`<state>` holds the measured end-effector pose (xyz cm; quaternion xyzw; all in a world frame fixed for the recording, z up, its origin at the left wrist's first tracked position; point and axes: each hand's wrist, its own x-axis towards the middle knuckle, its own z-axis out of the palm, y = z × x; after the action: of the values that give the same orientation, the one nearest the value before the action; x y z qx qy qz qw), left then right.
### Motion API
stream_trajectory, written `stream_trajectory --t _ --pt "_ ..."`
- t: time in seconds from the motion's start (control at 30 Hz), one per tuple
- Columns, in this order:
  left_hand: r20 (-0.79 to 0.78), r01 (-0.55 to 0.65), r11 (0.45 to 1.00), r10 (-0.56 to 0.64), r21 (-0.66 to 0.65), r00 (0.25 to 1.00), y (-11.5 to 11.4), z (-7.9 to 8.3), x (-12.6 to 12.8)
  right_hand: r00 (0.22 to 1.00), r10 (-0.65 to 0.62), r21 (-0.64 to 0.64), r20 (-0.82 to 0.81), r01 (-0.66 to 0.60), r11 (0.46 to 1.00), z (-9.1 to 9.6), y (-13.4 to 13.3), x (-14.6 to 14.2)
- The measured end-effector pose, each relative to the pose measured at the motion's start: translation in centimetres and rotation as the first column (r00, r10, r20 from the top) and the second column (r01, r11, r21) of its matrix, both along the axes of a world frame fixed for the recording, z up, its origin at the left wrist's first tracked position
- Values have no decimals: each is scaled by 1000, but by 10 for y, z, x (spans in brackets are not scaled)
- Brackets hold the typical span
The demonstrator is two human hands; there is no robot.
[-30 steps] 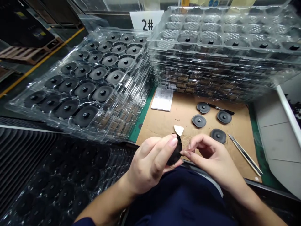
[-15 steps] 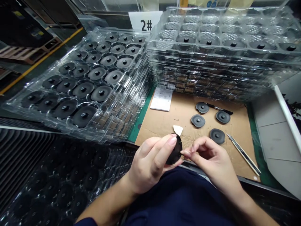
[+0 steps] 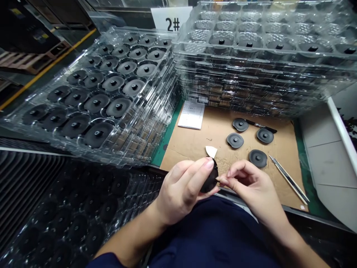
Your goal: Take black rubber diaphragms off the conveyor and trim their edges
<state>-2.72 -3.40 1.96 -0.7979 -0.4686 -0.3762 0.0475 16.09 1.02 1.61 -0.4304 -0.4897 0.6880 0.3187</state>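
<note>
Cardboard sheet (image 3: 192, 149) over a green mat (image 3: 167, 146), stacks of clear plastic trays (image 3: 139, 143) behind and to the left, most showing rows of dark round discs, "2#" sign (image 3: 171, 24) at the back. Black disc (image 3: 210, 180) is up off the cardboard, held in front of the body just over the near edge of the table, in the left hand (image 3: 181, 193). Left thumb and fingers are closed on it from its left side, disc tilted and seen almost edge-on. It's round, so no real long axis. White flap (image 3: 211, 151) sticks out from its top edge, pointing forward, away from the body. Right hand (image 3: 252, 186) comes in from the right, thumb and finger pinched together at the disc's right rim, touching it or just about; can't tell if they have hold of anything thin there. Four more black discs (image 3: 235, 140) lie flat on the cardboard to the right, near a black pen (image 3: 260, 125) and a thin pointed tool (image 3: 288, 185). Printed paper sheet (image 3: 191, 115) sits at the back edge of the cardboard
</note>
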Motion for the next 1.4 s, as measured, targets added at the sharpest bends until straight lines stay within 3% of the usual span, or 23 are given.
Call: stream_trajectory --t 0.13,0.37,0.53,0.8,0.87,1.03,1.23,1.4 --pt "25 10 1000 -9 -12 1000 0 -3 1 999 24 44 22 -25 999 0 -1 1" --pt "124 17 994 -4 -111 992 1 -6 3 1000 7 -40 -21 -8 999 -5 0 2" --pt "146 21 990 -1 -140 989 2 -7 6 998 20 37 55 -22 999 -4 0 5" --pt "315 10 977 59 -213 947 1 -10 8 973 -110 -100 -205 91 991 -21 -8 5" --pt "336 16 974 64 -228 940 0 -12 9 976 -125 -65 -181 115 991 -25 -10 9" --pt "422 68 963 50 -260 905 0 -14 9 993 -114 222 7 110 969 -26 -15 17" --pt "500 118 956 35 -270 865 0 -13 14 986 -164 112 -20 165 980 -32 -25 23" --pt "526 124 946 54 -299 849 -6 -12 20 978 -168 323 128 119 939 -33 -25 26"
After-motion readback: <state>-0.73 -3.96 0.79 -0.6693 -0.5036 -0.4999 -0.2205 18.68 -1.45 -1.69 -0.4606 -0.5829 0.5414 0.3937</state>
